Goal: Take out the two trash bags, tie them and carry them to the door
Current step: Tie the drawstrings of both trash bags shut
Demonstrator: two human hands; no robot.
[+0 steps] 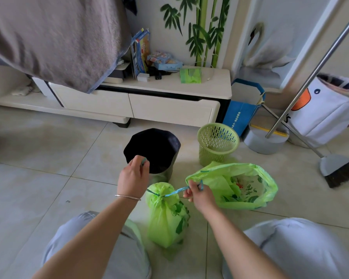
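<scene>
A small green trash bag [166,216] stands on the tiled floor between my knees, its neck cinched by a blue drawstring [175,191]. My left hand [132,177] pinches one end of the string up and to the left. My right hand [197,195] pinches the other end, pulled out to the right. A second green trash bag [236,186] lies on the floor to the right, mouth wide open with scraps inside; its blue drawstring is loose. Both bags are out of the bins.
A black bin [155,150] and a green mesh basket [218,143] stand just behind the bags. A low white cabinet [169,105] runs along the wall. A broom [338,170], a dustpan [266,141] and a blue paper bag [242,111] are at the right.
</scene>
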